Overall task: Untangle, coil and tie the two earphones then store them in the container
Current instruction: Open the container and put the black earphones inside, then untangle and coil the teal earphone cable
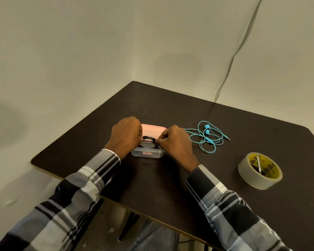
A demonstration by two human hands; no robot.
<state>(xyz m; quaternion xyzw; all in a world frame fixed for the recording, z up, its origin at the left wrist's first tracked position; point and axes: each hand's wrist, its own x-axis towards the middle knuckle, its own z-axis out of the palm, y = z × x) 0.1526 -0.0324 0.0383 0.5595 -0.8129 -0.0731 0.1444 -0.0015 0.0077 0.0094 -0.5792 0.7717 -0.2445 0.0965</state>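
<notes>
Holding the black coil (150, 141) over the open box (147, 153), both hands pinch it from opposite sides: the left hand (126, 134) has its fingers curled on the coil's left edge, and the right hand (176, 142) nips the right edge between thumb and fingertip. The coil sits partly inside the clear box, its upper arc standing above the rim, so its loop looks tilted up on edge, not flat. Its long axis runs left to right, between the two hands, roughly along the box's length. Whether it is tied I cannot tell; the binding, if any, is hidden by the fingers.

Risks, as I judge them: if the coil is let go while it stands on edge, it may spring open or ride up over the rim, and the pink lid (152, 128), lying just behind the box, would not close on it. Pressing down unevenly could tip or slide the light box on the table (170, 178).

The blue earphone (207, 136) lies loose and looped to the right of the box, plug pointing right and away, its spread running left to right. It is not yet coiled, and a sleeve could drag it. The tape roll (260, 170) stands near the right edge, well apart.
</notes>
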